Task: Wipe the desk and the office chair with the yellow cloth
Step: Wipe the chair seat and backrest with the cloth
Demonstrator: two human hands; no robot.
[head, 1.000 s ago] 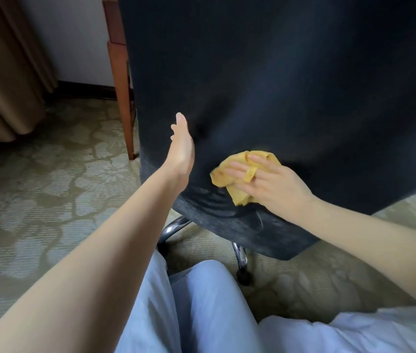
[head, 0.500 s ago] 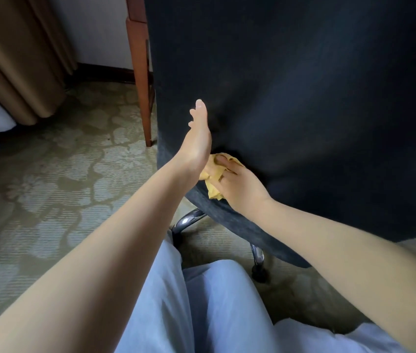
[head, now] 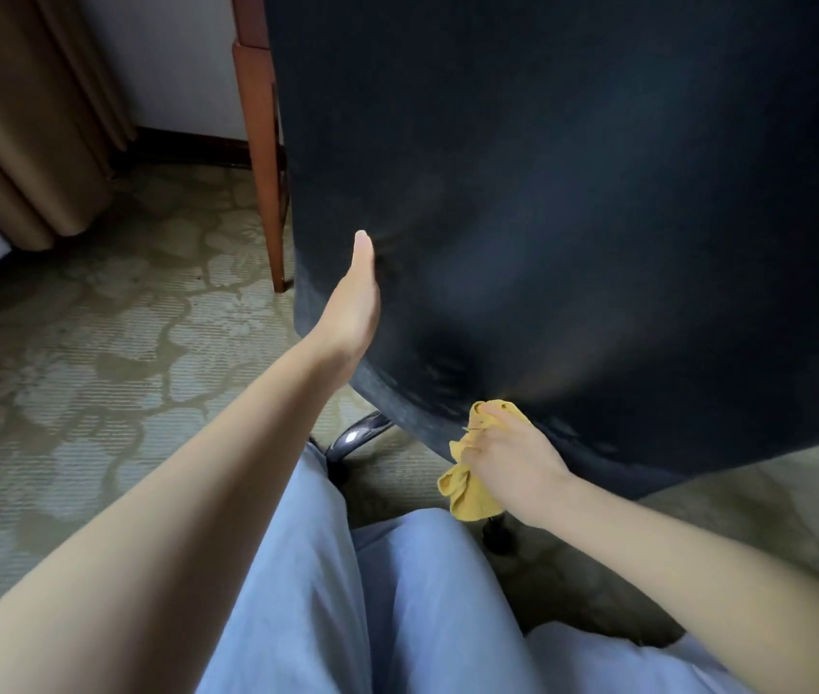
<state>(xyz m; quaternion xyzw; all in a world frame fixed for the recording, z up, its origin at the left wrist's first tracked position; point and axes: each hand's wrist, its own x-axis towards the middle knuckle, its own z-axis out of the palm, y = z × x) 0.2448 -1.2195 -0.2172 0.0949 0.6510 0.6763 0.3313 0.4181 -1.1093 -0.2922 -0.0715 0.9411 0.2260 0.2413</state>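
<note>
The yellow cloth (head: 470, 495) is located at lower centre of the frame, at the bottom edge of the office chair (head: 572, 217). It is bunched into a crumpled wad. Its upper part touches the chair fabric and its lower part hangs free below the right hand (head: 512, 458).

The chair back, filling the upper right, is covered in a dark, matte, finely woven fabric with a rounded lower edge. A curved chrome base arm (head: 359, 433) and a black caster (head: 497, 535) are seen beneath it. A reddish wooden desk leg (head: 262, 142) stands just behind the chair's left edge.

The floor is covered by a beige, floral-patterned carpet (head: 96, 343). A pleated tan curtain (head: 21, 117) hangs at upper left beside a white wall (head: 172, 57). Light blue trousers (head: 397, 593) occupy the bottom.

The right-hand fingers (head: 480, 443) are curled round the cloth. The left hand (head: 354, 308) is laid flat against the chair back near its left edge, with the fingers straight and pressed together.
</note>
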